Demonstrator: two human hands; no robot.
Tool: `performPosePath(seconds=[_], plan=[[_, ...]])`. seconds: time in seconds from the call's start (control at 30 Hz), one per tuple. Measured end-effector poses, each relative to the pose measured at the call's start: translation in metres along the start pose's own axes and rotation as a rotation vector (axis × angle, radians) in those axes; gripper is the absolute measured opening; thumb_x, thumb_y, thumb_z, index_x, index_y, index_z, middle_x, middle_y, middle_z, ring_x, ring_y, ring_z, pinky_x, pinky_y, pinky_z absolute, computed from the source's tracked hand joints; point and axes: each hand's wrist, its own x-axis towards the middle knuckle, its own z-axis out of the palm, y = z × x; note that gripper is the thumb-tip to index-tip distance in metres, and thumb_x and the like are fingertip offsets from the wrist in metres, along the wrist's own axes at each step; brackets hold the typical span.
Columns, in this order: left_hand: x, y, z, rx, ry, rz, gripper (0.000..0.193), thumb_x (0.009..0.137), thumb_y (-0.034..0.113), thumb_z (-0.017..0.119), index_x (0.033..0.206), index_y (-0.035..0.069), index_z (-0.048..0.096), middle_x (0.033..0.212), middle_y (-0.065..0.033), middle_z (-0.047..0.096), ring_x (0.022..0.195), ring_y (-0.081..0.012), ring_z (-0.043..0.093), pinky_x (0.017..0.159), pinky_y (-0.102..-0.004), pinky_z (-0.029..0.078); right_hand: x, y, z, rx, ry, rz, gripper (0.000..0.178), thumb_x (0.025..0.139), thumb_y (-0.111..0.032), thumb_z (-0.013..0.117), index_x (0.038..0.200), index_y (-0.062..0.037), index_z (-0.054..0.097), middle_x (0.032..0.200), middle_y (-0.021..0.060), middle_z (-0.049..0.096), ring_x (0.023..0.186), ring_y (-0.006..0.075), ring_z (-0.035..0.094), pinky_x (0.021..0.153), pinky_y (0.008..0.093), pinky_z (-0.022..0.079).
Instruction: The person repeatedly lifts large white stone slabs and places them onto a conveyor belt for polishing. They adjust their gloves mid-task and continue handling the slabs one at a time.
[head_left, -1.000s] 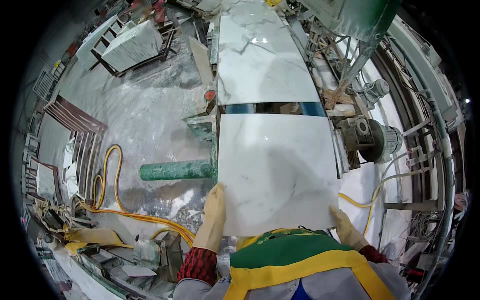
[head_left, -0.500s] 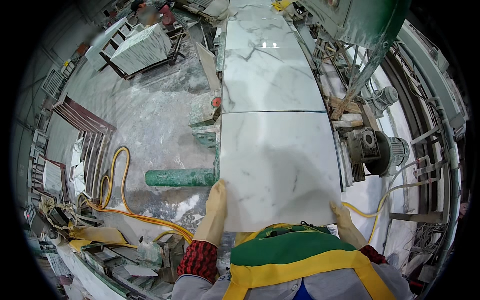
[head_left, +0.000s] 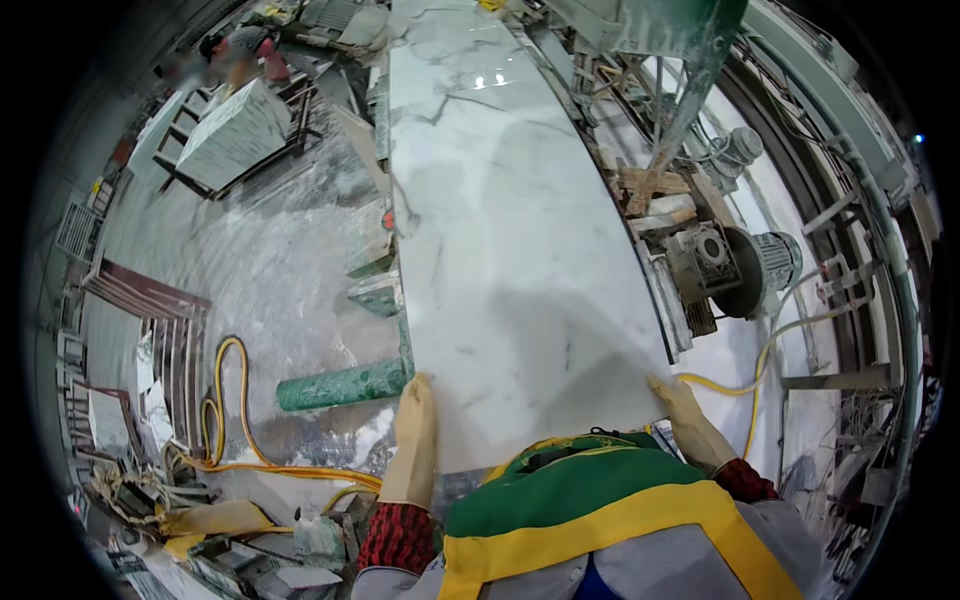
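Two hands of mine, in pale gloves, grasp a white slab (head_left: 490, 370) by its opposite sides, the left hand (head_left: 416, 430) at the left edge close to the near corner, the right hand (head_left: 690, 418) at the right edge. How far my fingers curl beneath the stone I cannot tell, since its edges hide them. The slab lies flat in front of my body, its faint grey veins showing and a broad shadow across its near right part. Beyond it the marbled surface runs straight on away from me, and I cannot make out a seam. My green apron (head_left: 575, 490) with yellow borders overlaps the slab's near edge in this view, and a red-and-black cuff (head_left: 397, 537) shows above my left glove. Just beyond that glove, a green cylinder (head_left: 340, 385) sticks out to the left, with a looped yellow hose (head_left: 232, 390) past it over the floor. On my right, a grey motor (head_left: 775, 262) sits beside the line. Far off at upper left, a person (head_left: 245, 50) bends near a stack of veined white slabs (head_left: 235, 138).
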Motion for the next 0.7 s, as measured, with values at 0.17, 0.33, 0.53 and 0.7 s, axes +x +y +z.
performPosePath(seconds=[0.17, 0.33, 0.53, 0.7], plan=[[0.012, 0.024, -0.037, 0.358, -0.062, 0.254, 0.056, 0.109, 0.05, 0.053, 0.135, 0.004, 0.071, 0.122, -0.0286, 0.074, 0.122, -0.049, 0.068, 0.107, -0.0491, 0.052, -0.005, -0.01, 0.003, 0.019, -0.064, -0.03, 0.067, 0.1, -0.046, 0.077, 0.142, 0.005, 0.065, 0.125, 0.01, 0.075, 0.11, 0.0196, 0.069, 0.097, 0.0349, 0.053], [0.052, 0.023, -0.014, -0.04, 0.187, 0.767, 0.054, 0.103, 0.023, 0.069, 0.152, 0.0, 0.059, 0.149, -0.0318, 0.061, 0.141, -0.0477, 0.057, 0.118, -0.0496, 0.046, 0.001, -0.02, 0.003, -0.006, -0.096, 0.007, 0.066, 0.102, -0.049, 0.075, 0.142, 0.0029, 0.065, 0.126, 0.0099, 0.074, 0.112, 0.0196, 0.069, 0.099, 0.0358, 0.054], [0.068, 0.019, 0.035, 0.039, 0.252, 0.765, 0.068, 0.103, 0.022, 0.071, 0.163, 0.002, 0.046, 0.164, -0.0434, 0.036, 0.153, -0.0588, 0.037, 0.128, -0.0557, 0.036, 0.001, -0.03, 0.005, 0.0, -0.128, 0.046, 0.069, 0.104, -0.054, 0.072, 0.141, 0.0032, 0.065, 0.123, 0.0093, 0.074, 0.11, 0.0182, 0.069, 0.094, 0.0344, 0.055], [0.072, 0.021, 0.038, 0.069, 0.301, 0.792, 0.068, 0.1, 0.024, 0.072, 0.161, 0.004, 0.048, 0.163, -0.0432, 0.038, 0.15, -0.0586, 0.041, 0.126, -0.0575, 0.037, 0.016, -0.011, -0.018, -0.736, -0.042, -0.207, 0.07, 0.1, -0.052, 0.074, 0.143, 0.0022, 0.063, 0.124, 0.0191, 0.074, 0.111, 0.0316, 0.071, 0.098, 0.0419, 0.055]])
